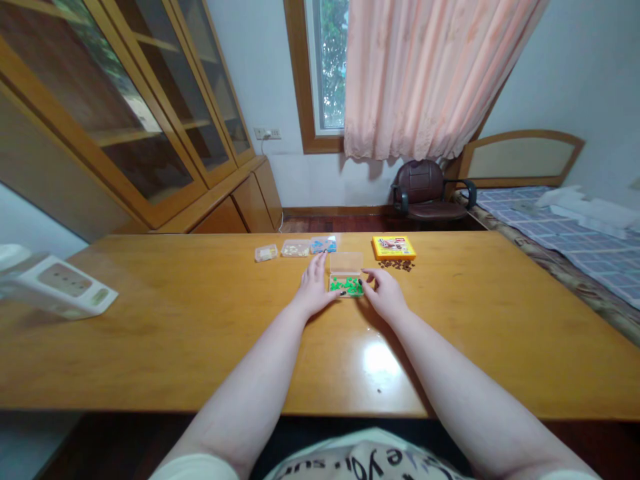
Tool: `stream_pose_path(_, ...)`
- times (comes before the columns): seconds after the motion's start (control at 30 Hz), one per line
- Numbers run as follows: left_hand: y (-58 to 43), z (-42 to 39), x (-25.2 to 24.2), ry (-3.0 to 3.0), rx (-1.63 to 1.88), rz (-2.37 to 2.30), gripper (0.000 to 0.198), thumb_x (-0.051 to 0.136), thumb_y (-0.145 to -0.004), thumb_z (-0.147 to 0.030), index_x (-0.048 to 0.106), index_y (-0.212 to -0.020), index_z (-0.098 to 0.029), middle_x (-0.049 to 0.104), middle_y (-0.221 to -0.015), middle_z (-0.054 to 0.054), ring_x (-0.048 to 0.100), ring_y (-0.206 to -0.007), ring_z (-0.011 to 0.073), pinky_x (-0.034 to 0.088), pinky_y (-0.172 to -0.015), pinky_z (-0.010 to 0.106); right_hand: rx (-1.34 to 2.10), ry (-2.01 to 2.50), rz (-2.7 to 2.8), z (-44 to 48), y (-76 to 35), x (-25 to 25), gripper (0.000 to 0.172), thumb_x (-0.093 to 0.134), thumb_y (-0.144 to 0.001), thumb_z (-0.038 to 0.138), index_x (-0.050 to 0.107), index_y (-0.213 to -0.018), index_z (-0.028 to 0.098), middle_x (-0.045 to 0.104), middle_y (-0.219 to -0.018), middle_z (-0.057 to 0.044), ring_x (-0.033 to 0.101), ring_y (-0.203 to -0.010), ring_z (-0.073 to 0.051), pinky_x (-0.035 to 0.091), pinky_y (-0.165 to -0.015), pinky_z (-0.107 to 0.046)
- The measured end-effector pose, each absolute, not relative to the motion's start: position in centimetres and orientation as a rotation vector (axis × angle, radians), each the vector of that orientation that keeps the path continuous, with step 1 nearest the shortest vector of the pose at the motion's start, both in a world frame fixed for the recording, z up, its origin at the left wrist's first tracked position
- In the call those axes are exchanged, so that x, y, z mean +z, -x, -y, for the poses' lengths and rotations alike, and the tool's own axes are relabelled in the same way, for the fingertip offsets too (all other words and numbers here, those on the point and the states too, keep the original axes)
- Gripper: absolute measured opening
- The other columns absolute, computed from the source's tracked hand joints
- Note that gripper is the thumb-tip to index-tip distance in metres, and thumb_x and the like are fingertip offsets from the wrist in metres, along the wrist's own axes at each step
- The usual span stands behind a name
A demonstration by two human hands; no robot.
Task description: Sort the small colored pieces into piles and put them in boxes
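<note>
In the middle of the table, a small clear plastic box (347,263) stands with its hinged lid raised at the back. Small green pieces (347,287) lie inside it. My left hand (314,287) steadies the box's left side, fingers stretched along it and thumb at the front edge. My right hand (384,292) grips the right side with bent fingers, its thumb by the green pieces. Beyond the hands are a clear box of blue pieces (324,245), a box of pale pieces (295,249) and a smaller clear box (266,253).
A yellow package (393,247) lies at the back right, with small brown pieces (397,265) in front of it. A white appliance (65,283) is at the table's left. Past the table (200,353) stand a brown chair (425,190), a bed and a glass-door cabinet.
</note>
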State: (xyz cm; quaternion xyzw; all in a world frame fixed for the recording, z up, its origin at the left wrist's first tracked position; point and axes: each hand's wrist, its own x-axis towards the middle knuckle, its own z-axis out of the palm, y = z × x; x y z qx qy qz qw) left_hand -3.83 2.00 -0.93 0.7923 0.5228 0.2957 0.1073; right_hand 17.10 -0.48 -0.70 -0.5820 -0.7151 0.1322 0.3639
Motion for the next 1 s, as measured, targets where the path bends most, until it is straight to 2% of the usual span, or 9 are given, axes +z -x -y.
stream_pose_path(0.1, 3.7, -2.1, -1.5, -2.279, 0.781, -1.492, 0.125, 0.078, -0.06, -0.043, -0.011, -0.146, -0.021, 0.005, -0.153, 0.02, 0.011, -0.141, 0.0338, 0.019, -0.112, 0.05, 0.285, 1.471, 1.839, 0.1, -17.1, -1.3, 0.061, 0.063, -0.075, 0.034, 0.046, -0.13, 0.013, 0.054, -0.125, -0.016, 0.05, -0.116, -0.027, 0.04, -0.098, -0.041)
stream_pose_path(0.2, 3.5, -2.3, -2.1, -2.196, 0.761, -1.357, 0.128, 0.077, -0.062, -0.038, -0.019, -0.144, -0.021, 0.009, -0.153, 0.022, 0.024, -0.138, 0.0314, 0.025, -0.111, 0.048, 0.352, 1.491, 1.881, -0.2, -17.0, -2.0, 0.091, 0.071, -0.067, 0.033, 0.025, -0.143, 0.013, 0.036, -0.143, -0.018, 0.033, -0.133, -0.03, 0.03, -0.108, -0.045)
stream_pose_path(0.33, 3.5, -2.5, -2.4, -2.158, 0.761, -1.195, 0.121, 0.075, -0.066, -0.028, -0.017, -0.145, -0.024, 0.019, -0.151, 0.021, 0.041, -0.13, 0.0272, 0.034, -0.106, 0.045, 0.494, 1.464, 1.918, -0.6, -16.9, -2.5, 0.1, 0.071, -0.064, 0.026, 0.016, -0.146, 0.013, 0.031, -0.146, -0.019, 0.031, -0.135, -0.028, 0.029, -0.109, -0.043)
stream_pose_path(0.47, 3.7, -2.4, -2.1, -2.185, 0.799, -1.234, 0.114, 0.073, -0.068, -0.026, -0.01, -0.146, -0.027, 0.029, -0.147, 0.018, 0.05, -0.122, 0.0251, 0.036, -0.105, 0.046, 0.449, 1.466, 1.888, -0.8, -17.1, -2.4, 0.103, 0.073, -0.063, 0.023, 0.015, -0.147, 0.015, 0.037, -0.143, -0.018, 0.036, -0.132, -0.027, 0.031, -0.108, -0.042)
stream_pose_path(0.53, 3.6, -2.3, -1.6, -2.221, 0.82, -1.289, 0.111, 0.074, -0.068, -0.027, -0.004, -0.147, -0.027, 0.039, -0.141, 0.015, 0.051, -0.119, 0.0241, 0.035, -0.105, 0.046, 0.373, 1.477, 1.902, -0.7, -17.3, -2.2, 0.099, 0.073, -0.064, 0.024, 0.018, -0.147, 0.018, 0.043, -0.138, -0.015, 0.04, -0.128, -0.026, 0.033, -0.106, -0.042)
stream_pose_path(0.6, 3.5, -2.2, -1.1, -2.3, 0.793, -1.344, 0.1, 0.074, -0.069, -0.027, 0.011, -0.146, -0.026, 0.048, -0.134, 0.011, 0.05, -0.12, 0.0235, 0.033, -0.106, 0.046, 0.286, 1.498, 1.974, -0.5, -17.4, -1.8, 0.083, 0.071, -0.068, 0.025, 0.033, -0.142, 0.021, 0.049, -0.131, -0.013, 0.046, -0.12, -0.025, 0.036, -0.102, -0.041)
stream_pose_path(0.7, 3.3, -1.9, -0.3, -2.463, 0.665, -1.351, 0.061, 0.067, -0.076, -0.025, 0.044, -0.133, -0.026, 0.056, -0.125, 0.006, 0.049, -0.119, 0.0217, 0.025, -0.111, 0.048, 0.126, 1.529, 2.117, -0.2, -17.5, -1.3, 0.048, 0.067, -0.075, 0.026, 0.059, -0.122, 0.024, 0.058, -0.122, -0.01, 0.048, -0.113, -0.025, 0.036, -0.099, -0.04)
stream_pose_path(0.77, 3.1, -1.5, 0.1, -2.539, 0.569, -1.326, 0.043, 0.062, -0.08, -0.024, 0.055, -0.122, -0.027, 0.059, -0.123, 0.005, 0.049, -0.119, 0.0207, 0.021, -0.112, 0.048, 0.038, 1.52, 2.209, 0.1, -17.5, -1.0, 0.035, 0.062, -0.079, 0.024, 0.064, -0.114, 0.023, 0.061, -0.119, -0.009, 0.048, -0.113, -0.026, 0.034, -0.1, -0.041)
stream_pose_path(1.0, 1.7, 0.9, 0.7, -2.626, 0.291, -1.403, 0.052, 0.06, -0.081, -0.03, 0.047, -0.13, -0.021, 0.049, -0.138, 0.012, 0.04, -0.13, 0.0252, 0.016, -0.113, 0.052, 0.006, 1.55, 2.396, 1.9, -16.5, 0.4, 0.028, 0.049, -0.087, 0.022, 0.066, -0.109, 0.02, 0.065, -0.116, -0.009, 0.054, -0.108, -0.023, 0.03, -0.1, -0.041)
